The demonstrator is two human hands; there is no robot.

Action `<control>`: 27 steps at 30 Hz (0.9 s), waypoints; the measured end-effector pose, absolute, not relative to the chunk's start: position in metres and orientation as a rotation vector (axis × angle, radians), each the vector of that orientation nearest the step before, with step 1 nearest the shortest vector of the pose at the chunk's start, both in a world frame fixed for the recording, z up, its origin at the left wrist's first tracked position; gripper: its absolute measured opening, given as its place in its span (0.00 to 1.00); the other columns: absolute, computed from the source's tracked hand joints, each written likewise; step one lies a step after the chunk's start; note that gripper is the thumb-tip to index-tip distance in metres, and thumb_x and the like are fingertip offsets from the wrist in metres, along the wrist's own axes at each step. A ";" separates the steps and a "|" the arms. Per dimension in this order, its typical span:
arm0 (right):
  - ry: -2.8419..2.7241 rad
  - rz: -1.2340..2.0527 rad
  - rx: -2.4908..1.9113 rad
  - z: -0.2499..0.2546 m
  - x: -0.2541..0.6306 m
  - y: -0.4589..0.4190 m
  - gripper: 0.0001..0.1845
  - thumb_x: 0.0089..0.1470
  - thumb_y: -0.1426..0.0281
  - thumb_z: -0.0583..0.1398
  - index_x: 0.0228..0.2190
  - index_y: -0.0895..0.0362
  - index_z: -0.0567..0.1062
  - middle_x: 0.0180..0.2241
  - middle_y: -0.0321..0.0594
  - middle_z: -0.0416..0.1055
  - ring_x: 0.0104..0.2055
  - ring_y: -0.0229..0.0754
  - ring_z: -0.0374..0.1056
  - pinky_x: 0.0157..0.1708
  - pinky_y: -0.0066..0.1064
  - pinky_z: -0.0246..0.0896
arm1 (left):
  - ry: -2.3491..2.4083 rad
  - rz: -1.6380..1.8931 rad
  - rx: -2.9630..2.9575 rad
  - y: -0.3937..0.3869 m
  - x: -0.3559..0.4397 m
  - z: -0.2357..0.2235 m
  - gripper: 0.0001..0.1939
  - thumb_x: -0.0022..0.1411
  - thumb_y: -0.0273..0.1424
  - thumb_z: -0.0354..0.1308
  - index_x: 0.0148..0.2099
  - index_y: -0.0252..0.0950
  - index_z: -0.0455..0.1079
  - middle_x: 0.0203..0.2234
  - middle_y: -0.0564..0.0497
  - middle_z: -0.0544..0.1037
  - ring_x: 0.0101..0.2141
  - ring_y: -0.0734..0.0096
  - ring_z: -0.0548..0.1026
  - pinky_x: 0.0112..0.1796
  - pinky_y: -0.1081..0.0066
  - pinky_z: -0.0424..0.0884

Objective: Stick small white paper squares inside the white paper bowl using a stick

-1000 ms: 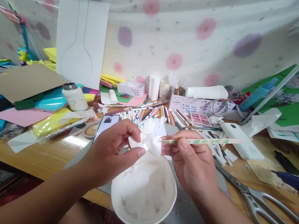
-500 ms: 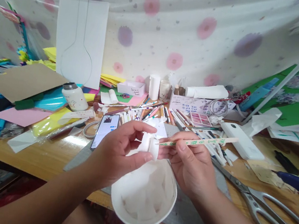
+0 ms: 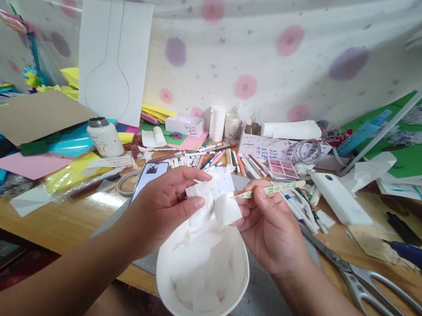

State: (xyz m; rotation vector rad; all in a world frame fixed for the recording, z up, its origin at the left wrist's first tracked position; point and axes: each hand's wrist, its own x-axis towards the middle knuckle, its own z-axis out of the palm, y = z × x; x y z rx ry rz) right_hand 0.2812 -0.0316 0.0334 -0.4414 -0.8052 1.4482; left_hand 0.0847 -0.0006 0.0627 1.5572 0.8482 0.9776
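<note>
In the head view, my left hand (image 3: 164, 206) pinches a crumpled, thin white sheet of tissue paper (image 3: 199, 206) between thumb and fingers. My right hand (image 3: 279, 229) grips a flat wooden craft stick (image 3: 272, 189) with green writing, its left end beside a white paper flap (image 3: 228, 212). Fingers of the right hand also touch that flap; whether it is joined to the left-hand sheet I cannot tell. Just below both hands is a white bowl (image 3: 162, 272) with whitish paper-like pieces inside. The tissue hangs over its far rim.
Large scissors (image 3: 358, 285) and a blue glue gun (image 3: 414, 257) lie at right, near a white power bank (image 3: 342, 198). Several markers (image 3: 230, 158) spread behind my hands. A phone (image 3: 150, 178), a tape roll (image 3: 128, 182) and a white bottle (image 3: 105, 137) are at left.
The white paper between my hands has spread apart into separate flaps and hangs lower. My right hand and the craft stick have shifted, the stick's outer end moving left and up.
</note>
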 end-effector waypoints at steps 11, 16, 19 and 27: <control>-0.773 1.480 -0.382 0.031 0.287 -0.027 0.12 0.54 0.63 0.73 0.29 0.53 0.77 0.27 0.33 0.85 0.23 0.36 0.80 0.26 0.23 0.79 | 0.762 1.001 1.334 0.000 0.081 0.065 0.07 0.62 0.35 0.66 0.39 0.38 0.74 0.26 0.55 0.78 0.28 0.72 0.73 0.32 0.74 0.69; -0.760 1.485 -0.367 0.030 0.287 -0.026 0.12 0.55 0.63 0.73 0.29 0.53 0.76 0.25 0.31 0.84 0.23 0.36 0.80 0.26 0.23 0.78 | 0.730 0.992 1.273 -0.001 0.082 0.070 0.12 0.58 0.37 0.71 0.32 0.36 0.73 0.22 0.54 0.77 0.25 0.74 0.71 0.30 0.76 0.69; -0.747 1.480 -0.372 0.030 0.287 -0.026 0.13 0.53 0.63 0.74 0.29 0.54 0.77 0.25 0.31 0.84 0.23 0.36 0.80 0.26 0.22 0.79 | 0.828 0.966 1.200 -0.002 0.081 0.071 0.14 0.53 0.38 0.74 0.33 0.36 0.75 0.24 0.55 0.76 0.24 0.76 0.70 0.26 0.77 0.66; -0.754 1.472 -0.368 0.030 0.291 -0.022 0.14 0.49 0.64 0.76 0.28 0.55 0.78 0.26 0.33 0.85 0.23 0.36 0.81 0.26 0.22 0.79 | 0.755 0.888 1.680 -0.022 0.054 0.078 0.06 0.52 0.31 0.73 0.28 0.37 0.78 0.22 0.55 0.74 0.24 0.76 0.67 0.27 0.75 0.62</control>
